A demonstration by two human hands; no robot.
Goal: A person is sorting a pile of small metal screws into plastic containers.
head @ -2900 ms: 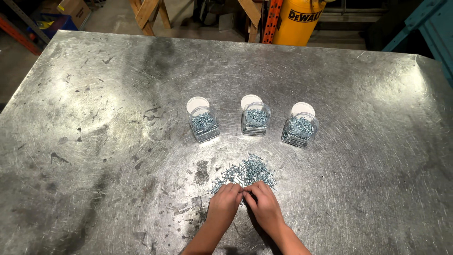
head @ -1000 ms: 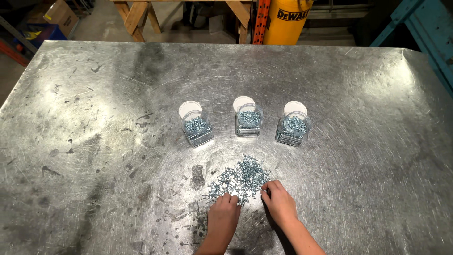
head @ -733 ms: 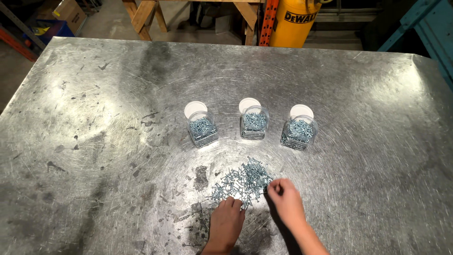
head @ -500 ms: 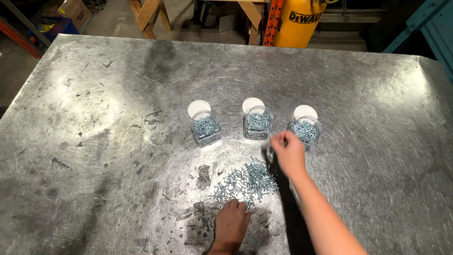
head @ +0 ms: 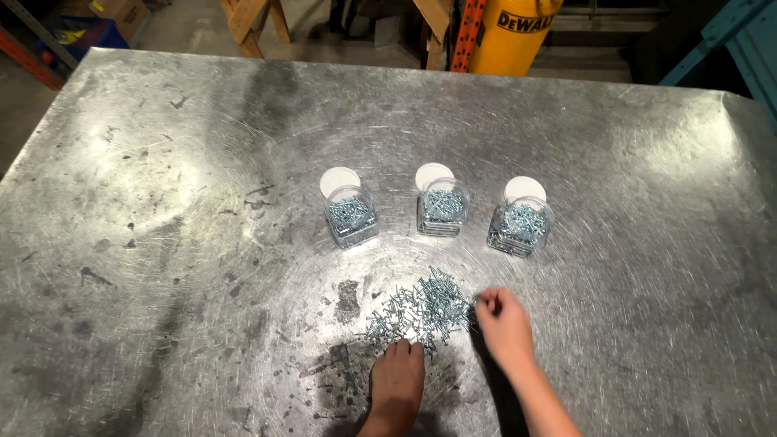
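A scratched, swirl-marked metal worktop fills the view; beyond its far edge stand wooden sawhorse legs and a yellow drum on a concrete floor. Three clear jars, left, middle and right, stand in a row, each holding silver screws, each with a white lid lying just behind it. A loose pile of screws lies nearer. The left hand rests flat, fingers released, at the pile's near edge. The right hand, up by the right jar half a second ago, is back at the pile's right edge, fingertips pinched; what they grasp I cannot tell.
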